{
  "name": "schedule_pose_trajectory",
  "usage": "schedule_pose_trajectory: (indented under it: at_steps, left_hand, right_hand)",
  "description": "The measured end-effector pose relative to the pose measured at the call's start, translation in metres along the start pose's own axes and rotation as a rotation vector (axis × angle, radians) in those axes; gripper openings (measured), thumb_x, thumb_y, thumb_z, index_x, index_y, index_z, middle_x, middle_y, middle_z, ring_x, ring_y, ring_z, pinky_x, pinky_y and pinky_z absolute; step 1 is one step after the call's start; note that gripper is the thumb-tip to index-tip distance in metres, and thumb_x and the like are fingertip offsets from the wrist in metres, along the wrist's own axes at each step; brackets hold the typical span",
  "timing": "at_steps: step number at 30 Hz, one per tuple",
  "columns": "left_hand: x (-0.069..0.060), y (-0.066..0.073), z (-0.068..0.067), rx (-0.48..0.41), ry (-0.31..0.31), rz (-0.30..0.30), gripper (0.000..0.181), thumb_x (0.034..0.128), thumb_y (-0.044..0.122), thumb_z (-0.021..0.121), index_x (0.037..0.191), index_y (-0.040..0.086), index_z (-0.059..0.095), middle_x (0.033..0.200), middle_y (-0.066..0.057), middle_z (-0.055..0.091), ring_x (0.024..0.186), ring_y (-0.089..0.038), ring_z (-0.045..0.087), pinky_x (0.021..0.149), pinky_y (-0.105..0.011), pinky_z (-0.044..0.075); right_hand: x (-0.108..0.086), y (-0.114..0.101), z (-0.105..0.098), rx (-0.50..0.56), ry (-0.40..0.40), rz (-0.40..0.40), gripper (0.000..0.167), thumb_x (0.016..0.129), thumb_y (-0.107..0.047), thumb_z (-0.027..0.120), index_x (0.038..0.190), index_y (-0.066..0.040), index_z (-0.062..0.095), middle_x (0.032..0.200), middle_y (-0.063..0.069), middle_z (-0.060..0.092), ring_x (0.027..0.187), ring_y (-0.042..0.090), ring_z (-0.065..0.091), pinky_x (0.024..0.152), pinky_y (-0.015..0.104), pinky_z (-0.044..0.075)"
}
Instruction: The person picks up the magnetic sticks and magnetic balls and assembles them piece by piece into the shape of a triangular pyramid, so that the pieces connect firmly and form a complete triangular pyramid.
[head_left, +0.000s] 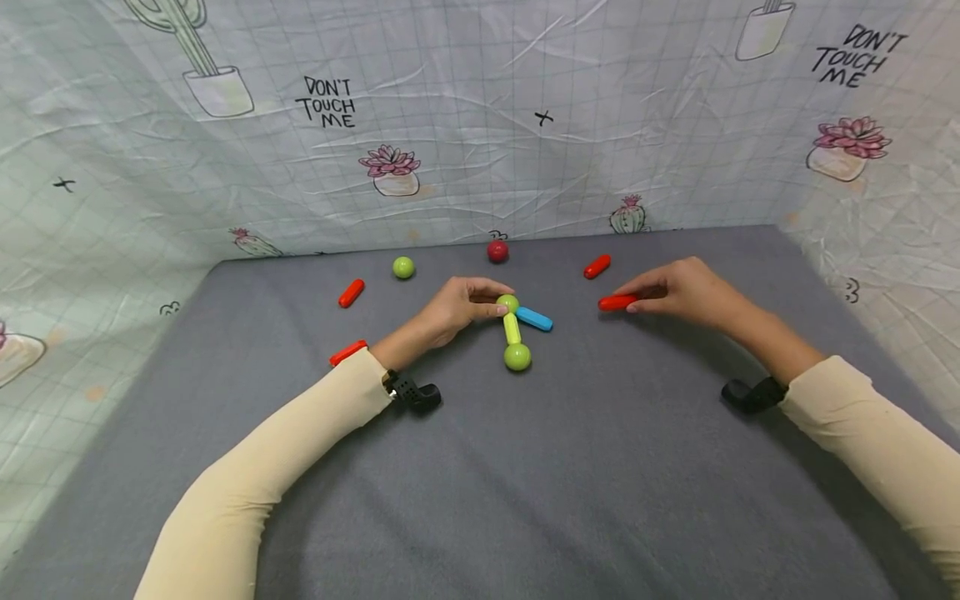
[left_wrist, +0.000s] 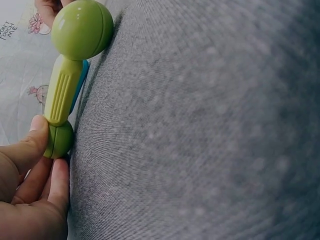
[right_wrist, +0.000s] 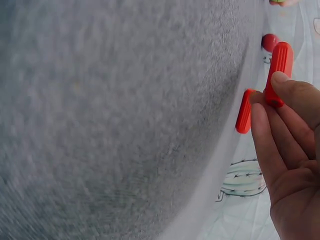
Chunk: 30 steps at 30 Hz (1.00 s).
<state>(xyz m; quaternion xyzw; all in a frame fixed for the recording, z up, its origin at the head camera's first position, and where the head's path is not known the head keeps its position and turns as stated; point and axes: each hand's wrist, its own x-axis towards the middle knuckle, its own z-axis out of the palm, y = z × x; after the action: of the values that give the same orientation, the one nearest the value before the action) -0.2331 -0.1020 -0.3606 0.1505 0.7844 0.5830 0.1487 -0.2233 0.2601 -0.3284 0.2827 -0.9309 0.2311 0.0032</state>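
Two pinch grips: left hand on green ball at left end of the blue rod; right hand on red rod, right of the blue rod.

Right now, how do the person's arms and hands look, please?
The left sleeve and right sleeve are plain, long and cream. The left wristband and right wristband are black and jut out in a curve. The left hand and right hand wear no gloves.

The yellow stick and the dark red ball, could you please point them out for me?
Yellow stick (left_wrist: 62, 93), left wrist view: middle of its ribbed side.
Dark red ball (head_left: 497, 251), head view: centre of its visible face.
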Motion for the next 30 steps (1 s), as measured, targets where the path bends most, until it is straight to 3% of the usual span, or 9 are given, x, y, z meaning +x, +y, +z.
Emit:
schedule_pose_trajectory:
  at_steps: [10, 18, 30]
  left_hand:
    - [0.0, 0.0, -0.001, -0.011, 0.004, -0.019, 0.034, 0.0918, -0.001, 0.073, 0.126, -0.003, 0.069, 0.121, -0.017, 0.071, 0.107, -0.018, 0.066, 0.085, -0.023, 0.055]
    - [0.0, 0.002, 0.0, -0.011, 0.003, -0.025, 0.034, 0.0917, -0.001, 0.073, 0.126, -0.003, 0.069, 0.121, -0.017, 0.071, 0.107, -0.018, 0.066, 0.085, -0.023, 0.055]
    - [0.0, 0.003, -0.001, -0.011, 0.001, -0.04, 0.035, 0.0915, -0.001, 0.073, 0.126, -0.002, 0.069, 0.123, -0.017, 0.07, 0.109, -0.018, 0.066, 0.086, -0.024, 0.055]
  right_hand:
    - [0.0, -0.007, 0.005, 0.003, -0.007, -0.024, 0.024, 0.087, -0.016, 0.083, 0.111, -0.02, 0.081, 0.103, 0.001, 0.078, 0.068, 0.009, 0.051, 0.055, 0.022, 0.038]
    - [-0.002, -0.012, 0.007, 0.026, -0.015, -0.021, 0.025, 0.086, -0.016, 0.083, 0.111, -0.023, 0.081, 0.103, -0.001, 0.078, 0.081, 0.007, 0.064, 0.066, 0.021, 0.051]
    - [-0.002, -0.015, 0.011, 0.059, -0.051, -0.045, 0.026, 0.088, -0.018, 0.082, 0.113, -0.02, 0.08, 0.107, 0.001, 0.077, 0.083, 0.01, 0.067, 0.066, 0.023, 0.053]
